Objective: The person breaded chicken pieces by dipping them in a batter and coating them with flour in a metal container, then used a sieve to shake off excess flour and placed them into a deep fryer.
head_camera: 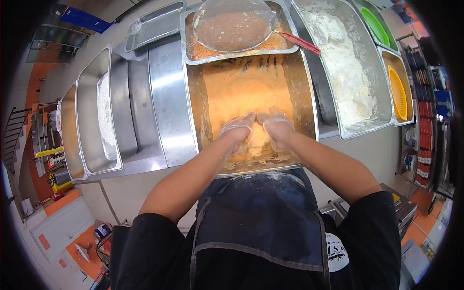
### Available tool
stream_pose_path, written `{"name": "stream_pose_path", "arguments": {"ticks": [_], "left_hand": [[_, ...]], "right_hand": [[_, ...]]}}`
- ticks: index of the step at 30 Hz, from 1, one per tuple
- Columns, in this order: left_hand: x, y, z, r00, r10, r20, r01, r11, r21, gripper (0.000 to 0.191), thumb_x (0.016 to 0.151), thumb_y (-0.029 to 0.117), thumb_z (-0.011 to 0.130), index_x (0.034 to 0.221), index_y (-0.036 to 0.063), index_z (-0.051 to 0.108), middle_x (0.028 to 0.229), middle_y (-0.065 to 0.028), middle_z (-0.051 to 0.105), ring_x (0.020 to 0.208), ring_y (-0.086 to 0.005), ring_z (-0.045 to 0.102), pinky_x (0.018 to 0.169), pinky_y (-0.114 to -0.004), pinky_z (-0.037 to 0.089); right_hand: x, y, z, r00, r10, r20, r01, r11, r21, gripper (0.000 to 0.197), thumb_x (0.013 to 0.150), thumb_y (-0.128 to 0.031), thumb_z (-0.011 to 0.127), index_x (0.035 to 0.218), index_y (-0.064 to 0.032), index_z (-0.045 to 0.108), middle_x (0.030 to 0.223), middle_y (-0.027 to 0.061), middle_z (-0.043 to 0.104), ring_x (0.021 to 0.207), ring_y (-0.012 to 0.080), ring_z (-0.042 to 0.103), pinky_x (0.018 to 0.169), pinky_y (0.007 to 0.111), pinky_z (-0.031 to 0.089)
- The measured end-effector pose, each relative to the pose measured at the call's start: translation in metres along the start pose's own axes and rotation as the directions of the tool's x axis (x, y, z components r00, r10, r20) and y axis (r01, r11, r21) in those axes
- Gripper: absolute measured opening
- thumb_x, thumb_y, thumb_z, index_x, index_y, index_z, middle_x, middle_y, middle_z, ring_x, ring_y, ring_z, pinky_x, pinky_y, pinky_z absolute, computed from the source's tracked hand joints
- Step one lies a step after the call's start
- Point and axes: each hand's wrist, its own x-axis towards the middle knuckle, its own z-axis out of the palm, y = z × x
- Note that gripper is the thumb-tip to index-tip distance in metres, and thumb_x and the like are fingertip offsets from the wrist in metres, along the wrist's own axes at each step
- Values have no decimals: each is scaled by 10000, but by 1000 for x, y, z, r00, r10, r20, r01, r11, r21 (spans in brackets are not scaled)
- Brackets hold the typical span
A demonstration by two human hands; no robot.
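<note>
Orange breading powder (246, 88) covers the bottom of a deep steel pan (308, 90) right in front of me. Both hands wear clear plastic gloves and reach into the near half of it. My left hand (237, 128) is at the left and my right hand (278, 128) at the right, with their fingertips close together. A powder-coated lump (257, 140) lies between my wrists; whether it is food or clumped powder is unclear. Powder and blur hide my fingers, so I cannot see whether they grip anything.
A mesh strainer (235, 29) with a red handle (300, 42) rests on a tray (239, 58) of orange crumbs across the pan's far end. White flour fills a pan (344, 72) at right, beside green (375, 27) and yellow baskets (397, 92). Steel pans (94, 145) stand left.
</note>
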Motion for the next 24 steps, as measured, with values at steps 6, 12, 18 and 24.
{"name": "stream_pose_path", "arguments": {"ticks": [6, 12, 18, 24], "left_hand": [[-13, -1, 11, 985, 60, -164, -125, 900, -418, 490, 934, 405, 521, 1303, 84, 530, 1154, -111, 616, 1024, -176, 550, 915, -293, 419], [-62, 45, -46, 927, 119, -357, -256, 894, -368, 510, 952, 367, 479, 1326, 20, 471, 1333, -135, 511, 1194, -207, 487, 989, -306, 391], [6, 48, -57, 830, 501, -246, -167, 643, 748, 479, 979, 373, 291, 1348, 119, 464, 1438, -104, 427, 1279, -281, 443, 1074, -350, 342], [6, 37, -17, 980, 197, -5, -175, 879, 443, 491, 999, 368, 256, 1365, 118, 466, 1454, -136, 403, 1323, -303, 393, 1091, -367, 296]], "right_hand": [[46, -22, -60, 948, 230, 219, -271, 945, 183, 398, 865, -107, 486, 1257, -78, 551, 1188, 147, 614, 1092, 296, 564, 945, 400, 418], [43, -23, -145, 990, 140, -2, -138, 981, 132, 415, 902, -276, 469, 1293, -152, 525, 1104, 101, 641, 1039, 306, 581, 893, 352, 440], [85, 15, -101, 859, 272, 435, -320, 947, 40, 393, 909, -256, 439, 1254, -104, 549, 1116, 114, 643, 1030, 305, 583, 868, 377, 446], [42, 9, -10, 767, 522, 373, -635, 541, 551, 383, 947, -293, 432, 1205, -44, 569, 1141, 136, 640, 1075, 272, 579, 924, 385, 428]]}}
